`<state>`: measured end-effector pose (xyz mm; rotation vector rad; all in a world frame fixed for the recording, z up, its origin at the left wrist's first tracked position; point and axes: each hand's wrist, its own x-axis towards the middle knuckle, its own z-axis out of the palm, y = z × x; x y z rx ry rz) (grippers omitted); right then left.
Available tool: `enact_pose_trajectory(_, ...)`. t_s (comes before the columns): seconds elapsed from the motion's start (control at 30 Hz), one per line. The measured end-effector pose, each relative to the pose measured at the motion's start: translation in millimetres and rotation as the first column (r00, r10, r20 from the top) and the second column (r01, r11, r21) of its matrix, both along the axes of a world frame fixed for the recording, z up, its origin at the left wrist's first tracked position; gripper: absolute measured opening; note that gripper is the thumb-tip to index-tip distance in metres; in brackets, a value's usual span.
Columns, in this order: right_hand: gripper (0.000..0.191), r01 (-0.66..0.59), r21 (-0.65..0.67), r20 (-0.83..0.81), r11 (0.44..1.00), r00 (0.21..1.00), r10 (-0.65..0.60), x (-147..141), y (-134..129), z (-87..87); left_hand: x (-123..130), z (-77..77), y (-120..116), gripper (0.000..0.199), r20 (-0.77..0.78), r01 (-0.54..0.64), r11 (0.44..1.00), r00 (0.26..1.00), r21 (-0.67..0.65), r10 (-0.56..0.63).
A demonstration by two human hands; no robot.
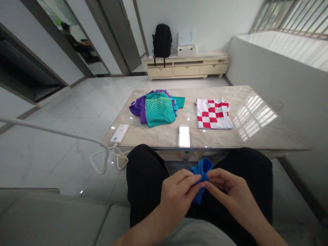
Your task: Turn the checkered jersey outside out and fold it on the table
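Above my lap, both hands pinch a small bunched piece of blue fabric (204, 165), possibly clothing; its exact kind is not clear. My left hand (178, 189) grips its left side between thumb and fingers. On the other side, my right hand (232, 191) closes thumb and fingertips on the fabric, nearly touching the left fingertips. A looped fold stands up above the fingers, and part of the cloth hangs below them. On the table beyond lie a pile of teal and purple shirts (160, 109) and a folded red-and-white checked shirt (214, 114).
The glossy marble-look table (246, 136) stands just past my knees. A white power bank (119, 133) with a white cable (119, 157) lies at its left edge. A blurred-out white rectangle (184, 136) sits near the front edge. Behind are a low cabinet (187, 70) and black backpack (162, 41).
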<state>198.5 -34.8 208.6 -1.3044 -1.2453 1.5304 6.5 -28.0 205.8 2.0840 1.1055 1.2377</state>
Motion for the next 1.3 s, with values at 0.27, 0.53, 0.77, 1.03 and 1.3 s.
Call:
enact_pose_trajectory(0.27, 0.022, -0.104, 0.044, 0.121, 0.994, 0.988, 0.098, 3, -3, -6.3, 1, -19.1, 0, 0.018, -0.113, -0.026, 0.997, 0.993, 0.078, 0.035)
enact_pose_trajectory(0.53, 0.021, -0.134, 0.06, 0.151, 0.989, 0.981, 0.124, 2, -1, -9.4, 0, -27.8, -1, 0.021, -0.055, -0.007, 0.999, 0.998, 0.038, 0.009)
enact_pose_trajectory(0.77, 0.025, -0.159, -0.026, -0.064, 0.987, 0.986, 0.157, 1, 3, -13.1, 2, -27.4, -2, 0.022, -0.087, -0.009, 1.0, 0.996, 0.014, 0.01)
enact_pose_trajectory(1.03, 0.042, -0.239, 0.082, 0.123, 0.968, 0.966, 0.228, 7, 1, -4.3, 0, -38.1, -1, 0.032, -0.128, 0.025, 0.997, 0.991, -0.068, -0.034)
enact_pose_trajectory(1.3, 0.05, -0.27, 0.199, 0.371, 0.942, 0.911, 0.182, 13, 6, -19.9, -2, -26.3, 9, 0.021, 0.121, 0.074, 0.917, 0.992, -0.392, -0.028)
